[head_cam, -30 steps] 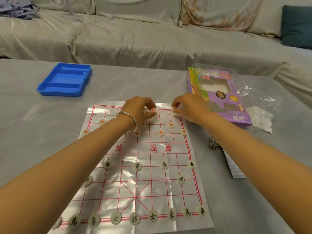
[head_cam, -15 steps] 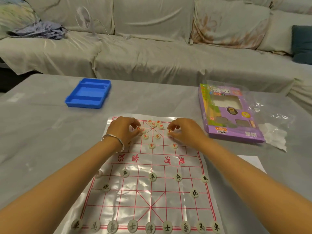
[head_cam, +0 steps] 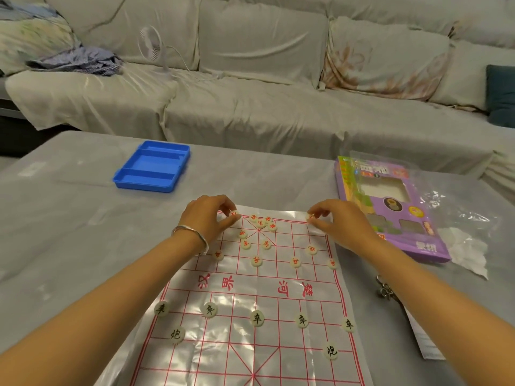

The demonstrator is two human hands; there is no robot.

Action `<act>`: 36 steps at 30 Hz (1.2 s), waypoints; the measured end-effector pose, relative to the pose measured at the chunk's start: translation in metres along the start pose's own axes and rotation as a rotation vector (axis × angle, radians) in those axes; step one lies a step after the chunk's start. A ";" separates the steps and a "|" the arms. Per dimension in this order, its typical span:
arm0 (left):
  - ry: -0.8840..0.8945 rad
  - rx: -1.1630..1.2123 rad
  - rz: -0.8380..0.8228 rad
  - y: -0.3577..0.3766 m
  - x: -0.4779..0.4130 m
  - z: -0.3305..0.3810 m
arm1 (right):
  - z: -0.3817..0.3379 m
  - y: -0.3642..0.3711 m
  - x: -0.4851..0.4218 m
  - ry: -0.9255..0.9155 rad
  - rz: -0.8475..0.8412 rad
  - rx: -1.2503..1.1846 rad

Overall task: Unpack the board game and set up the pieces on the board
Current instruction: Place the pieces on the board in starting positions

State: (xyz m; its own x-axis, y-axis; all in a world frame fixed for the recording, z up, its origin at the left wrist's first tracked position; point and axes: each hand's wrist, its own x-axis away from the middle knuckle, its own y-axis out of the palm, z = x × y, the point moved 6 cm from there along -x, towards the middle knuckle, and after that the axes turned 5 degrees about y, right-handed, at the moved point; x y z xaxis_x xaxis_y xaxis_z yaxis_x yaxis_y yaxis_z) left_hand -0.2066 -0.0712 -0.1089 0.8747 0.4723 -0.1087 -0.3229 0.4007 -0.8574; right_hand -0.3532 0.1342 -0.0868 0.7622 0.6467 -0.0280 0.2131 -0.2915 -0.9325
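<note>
A thin plastic xiangqi board (head_cam: pixel 250 291) with a red grid lies on the grey table. Round cream pieces with black characters (head_cam: pixel 256 318) stand in rows on the near half. Red-lettered pieces (head_cam: pixel 256 261) stand on the far half, several bunched near the far middle (head_cam: pixel 262 222). My left hand (head_cam: pixel 206 221), with a silver bangle on its wrist, pinches a red piece (head_cam: pixel 234 213) at the board's far left. My right hand (head_cam: pixel 338 222) pinches another red piece (head_cam: pixel 310 217) at the far right corner.
A blue plastic tray (head_cam: pixel 153 169) with compartments sits at the far left of the table. The purple game box (head_cam: pixel 390 207) lies in clear wrapping to the right, with a key ring (head_cam: pixel 386 289) and a paper slip (head_cam: pixel 423 338) nearer me. A covered sofa stands beyond.
My right hand has moved outward to the far right corner with a piece. My left hand has stayed at the far row. The view has tilted up.
</note>
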 end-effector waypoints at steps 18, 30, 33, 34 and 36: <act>0.158 0.013 -0.180 0.014 0.013 0.006 | -0.044 0.048 0.009 -0.111 -0.161 -0.090; 0.191 -0.031 -0.241 0.023 0.014 0.014 | -0.053 0.060 0.015 -0.101 -0.187 -0.114; 0.201 0.092 -0.124 0.015 0.011 0.020 | -0.054 0.053 0.011 -0.043 -0.142 -0.305; 0.206 0.150 -0.067 0.009 0.010 0.024 | -0.056 0.050 0.010 -0.026 -0.135 -0.412; 0.215 0.240 0.014 0.000 0.007 0.030 | -0.064 0.045 0.008 0.011 -0.162 -0.625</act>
State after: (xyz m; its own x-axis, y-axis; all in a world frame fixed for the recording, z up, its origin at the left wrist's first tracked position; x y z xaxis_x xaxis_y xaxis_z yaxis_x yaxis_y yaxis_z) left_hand -0.2110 -0.0444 -0.0945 0.9175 0.3126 -0.2458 -0.3894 0.5807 -0.7150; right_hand -0.2982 0.0808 -0.1061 0.6963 0.7104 0.1025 0.6391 -0.5486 -0.5391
